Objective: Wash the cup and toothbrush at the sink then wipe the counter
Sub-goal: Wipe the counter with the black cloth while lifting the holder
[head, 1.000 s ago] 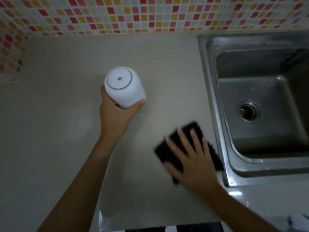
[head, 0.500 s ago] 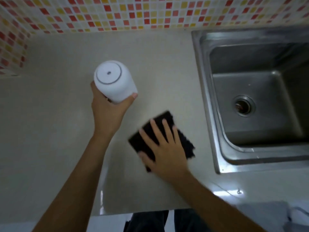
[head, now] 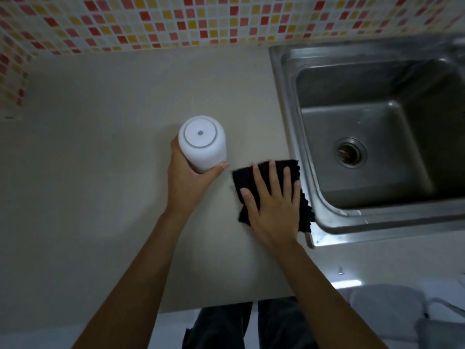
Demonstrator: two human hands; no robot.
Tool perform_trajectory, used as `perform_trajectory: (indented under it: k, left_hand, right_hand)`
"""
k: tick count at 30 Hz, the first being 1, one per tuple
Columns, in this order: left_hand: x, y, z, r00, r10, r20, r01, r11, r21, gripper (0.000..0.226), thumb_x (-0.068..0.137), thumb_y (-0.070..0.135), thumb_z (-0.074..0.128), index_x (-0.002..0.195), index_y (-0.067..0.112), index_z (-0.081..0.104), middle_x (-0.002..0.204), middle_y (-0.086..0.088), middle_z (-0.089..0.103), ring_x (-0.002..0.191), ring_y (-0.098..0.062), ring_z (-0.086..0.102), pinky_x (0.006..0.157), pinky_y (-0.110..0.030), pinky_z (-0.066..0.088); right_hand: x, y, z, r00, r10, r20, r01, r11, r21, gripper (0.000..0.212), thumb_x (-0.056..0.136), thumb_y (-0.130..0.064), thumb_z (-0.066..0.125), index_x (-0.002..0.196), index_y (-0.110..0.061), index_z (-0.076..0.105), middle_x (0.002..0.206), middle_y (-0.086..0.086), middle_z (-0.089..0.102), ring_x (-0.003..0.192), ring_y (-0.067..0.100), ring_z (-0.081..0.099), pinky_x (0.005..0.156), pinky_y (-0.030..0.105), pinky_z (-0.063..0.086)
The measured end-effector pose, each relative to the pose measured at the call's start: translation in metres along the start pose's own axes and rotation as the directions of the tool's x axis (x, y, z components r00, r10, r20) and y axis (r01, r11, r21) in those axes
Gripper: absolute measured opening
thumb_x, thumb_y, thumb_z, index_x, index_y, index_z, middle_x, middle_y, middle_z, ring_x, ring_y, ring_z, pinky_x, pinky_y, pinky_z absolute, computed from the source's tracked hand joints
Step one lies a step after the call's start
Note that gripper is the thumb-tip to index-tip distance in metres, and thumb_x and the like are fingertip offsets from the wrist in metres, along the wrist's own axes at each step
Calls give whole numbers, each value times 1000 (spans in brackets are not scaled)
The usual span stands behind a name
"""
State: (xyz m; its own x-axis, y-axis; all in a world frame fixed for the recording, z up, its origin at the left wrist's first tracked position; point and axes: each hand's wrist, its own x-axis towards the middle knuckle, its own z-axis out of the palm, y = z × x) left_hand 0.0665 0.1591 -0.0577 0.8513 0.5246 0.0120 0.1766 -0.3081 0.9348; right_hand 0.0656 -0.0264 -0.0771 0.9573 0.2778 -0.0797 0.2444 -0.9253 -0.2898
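My left hand grips a white cup turned upside down, its base facing the camera, held above the beige counter. My right hand lies flat, fingers spread, on a black cloth pressed against the counter right beside the sink's left rim. The cloth's right edge overlaps that rim. No toothbrush is in view.
A steel sink with a round drain fills the right side. A mosaic tile wall runs along the back and left. The counter's front edge is near my legs. Pale bundles lie at the bottom right.
My right hand has slid the black cloth to the right, back against the sink rim. The left hand keeps hold of the upturned cup, now closer to the cloth.
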Motion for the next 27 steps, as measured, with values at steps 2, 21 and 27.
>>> perform_trajectory:
  k: [2,21,27]
  left_hand:
    - [-3,-2,-1,999,-1,32,1,1000,-16,101,62,36,89,143,23,30,143,7,44,132,-7,44,108,-40,42]
    - [-42,44,65,976,-63,210,-62,839,541,17,96,15,49,103,6,62,105,-15,59,91,-23,58,73,-28,42]
    - [-31,120,73,948,245,202,-308,867,393,6,91,15,62,93,12,66,87,0,65,77,-13,56,69,-18,36]
  right_hand:
    - [1,5,-8,1000,-18,8,17,990,138,53,98,-49,20,147,-33,33,159,-2,21,147,23,11,118,39,2]
    - [42,54,-72,994,25,102,-48,972,230,16,88,-21,64,94,-7,68,100,12,66,97,27,59,78,32,47]
    - [38,99,-148,992,-20,-122,59,943,329,15,88,-25,63,98,-17,71,96,4,68,94,24,55,78,32,43]
